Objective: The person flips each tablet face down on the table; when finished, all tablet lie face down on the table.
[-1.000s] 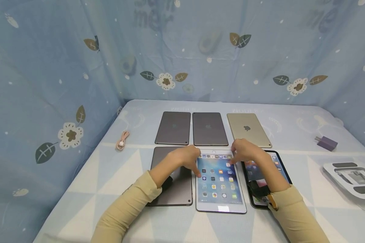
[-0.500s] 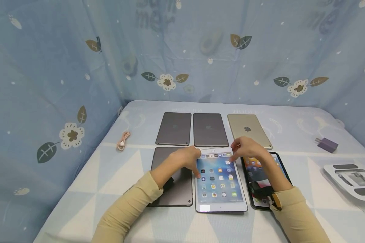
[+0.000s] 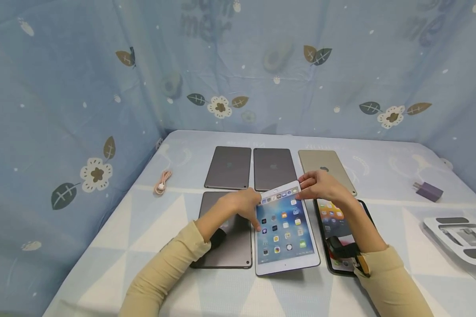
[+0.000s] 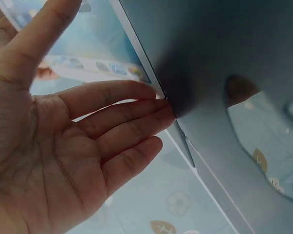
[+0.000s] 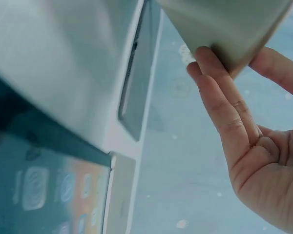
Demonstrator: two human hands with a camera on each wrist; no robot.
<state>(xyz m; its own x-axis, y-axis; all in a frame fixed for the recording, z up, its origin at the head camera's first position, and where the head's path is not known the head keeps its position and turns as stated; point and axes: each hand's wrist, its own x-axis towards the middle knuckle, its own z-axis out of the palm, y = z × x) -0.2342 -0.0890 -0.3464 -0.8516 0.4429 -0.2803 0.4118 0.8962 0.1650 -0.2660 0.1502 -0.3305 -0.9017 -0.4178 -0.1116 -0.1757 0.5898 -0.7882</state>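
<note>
A white-framed tablet (image 3: 287,237), screen lit with app icons, is tilted with its right side raised off the bed-like surface. My right hand (image 3: 321,187) pinches its top right corner, thumb on the front and fingers behind; the right wrist view shows the tablet's pale back (image 5: 224,29) between them. At the upper left edge my left hand (image 3: 243,206) holds it, thumb over the front and fingertips (image 4: 158,105) along the edge. Under my left wrist lies a dark grey tablet (image 3: 236,246), face down. Beneath my right forearm is a black-framed tablet (image 3: 331,226) with a lit screen.
Behind are two dark grey tablets (image 3: 228,167) and a gold tablet (image 3: 321,160), backs up. A pink cable (image 3: 162,182) lies at left. On the right are a purple charger plug (image 3: 430,192) and a white stand (image 3: 433,226). A patterned blue curtain (image 3: 246,66) encloses the sides and back.
The white-framed tablet's right side has risen from nearly flat, turning slightly about its left edge. My right hand has moved up with the corner; the left hand has stayed almost in place.
</note>
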